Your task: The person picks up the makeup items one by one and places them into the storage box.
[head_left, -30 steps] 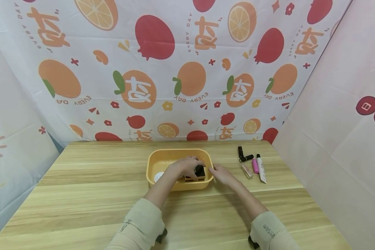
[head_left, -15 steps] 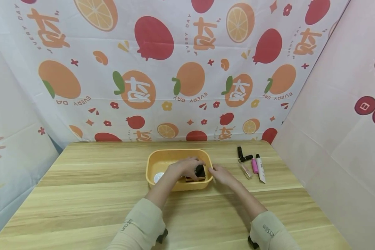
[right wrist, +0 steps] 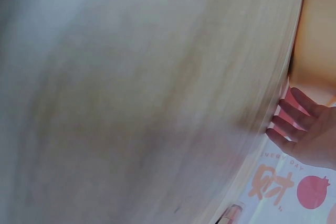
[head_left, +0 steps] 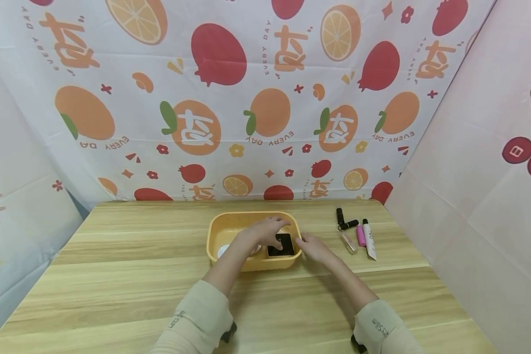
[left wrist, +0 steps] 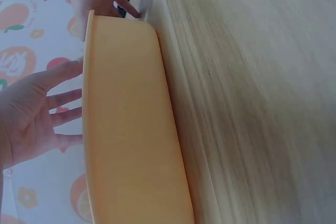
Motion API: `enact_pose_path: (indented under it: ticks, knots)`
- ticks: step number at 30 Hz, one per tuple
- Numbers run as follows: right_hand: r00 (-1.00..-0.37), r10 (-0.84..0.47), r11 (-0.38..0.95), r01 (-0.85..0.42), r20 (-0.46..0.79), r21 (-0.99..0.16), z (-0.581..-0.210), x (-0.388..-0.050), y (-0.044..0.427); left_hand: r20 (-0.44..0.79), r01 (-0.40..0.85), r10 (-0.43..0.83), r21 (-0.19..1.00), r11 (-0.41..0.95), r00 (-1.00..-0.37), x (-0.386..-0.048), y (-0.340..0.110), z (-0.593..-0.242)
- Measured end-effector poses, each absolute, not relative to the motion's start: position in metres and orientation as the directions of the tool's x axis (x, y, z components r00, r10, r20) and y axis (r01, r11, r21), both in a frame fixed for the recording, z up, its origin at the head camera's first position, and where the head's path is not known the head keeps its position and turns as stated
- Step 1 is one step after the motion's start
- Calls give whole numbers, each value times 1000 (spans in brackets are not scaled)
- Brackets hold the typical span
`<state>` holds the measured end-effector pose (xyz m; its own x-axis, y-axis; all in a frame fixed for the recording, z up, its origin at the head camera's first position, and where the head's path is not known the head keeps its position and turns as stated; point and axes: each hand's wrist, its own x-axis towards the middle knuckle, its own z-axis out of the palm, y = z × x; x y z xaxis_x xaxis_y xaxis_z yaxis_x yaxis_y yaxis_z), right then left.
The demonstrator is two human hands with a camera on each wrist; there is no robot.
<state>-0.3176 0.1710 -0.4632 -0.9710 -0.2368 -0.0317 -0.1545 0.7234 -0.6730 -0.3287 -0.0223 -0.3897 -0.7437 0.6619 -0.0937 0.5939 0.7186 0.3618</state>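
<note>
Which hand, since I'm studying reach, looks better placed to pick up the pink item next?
Probably the right hand, at the right end of the yellow tub, nearer the pink item. The left hand is farther, over the tub by the black case.

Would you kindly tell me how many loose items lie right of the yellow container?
5: a black tube at the back, another black tube just before it, then nearer, left to right, a pale tube, a pink tube and a white tube. None seems hidden.
</note>
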Motion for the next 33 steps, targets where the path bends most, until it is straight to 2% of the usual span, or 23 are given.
enact_pose_path:
  ticks: [33]
  knots:
    - [-978, -206, 736, -136, -28, -664, -464, -319, 171, -6, 544, 590, 377, 750, -808, -320, -77, -381]
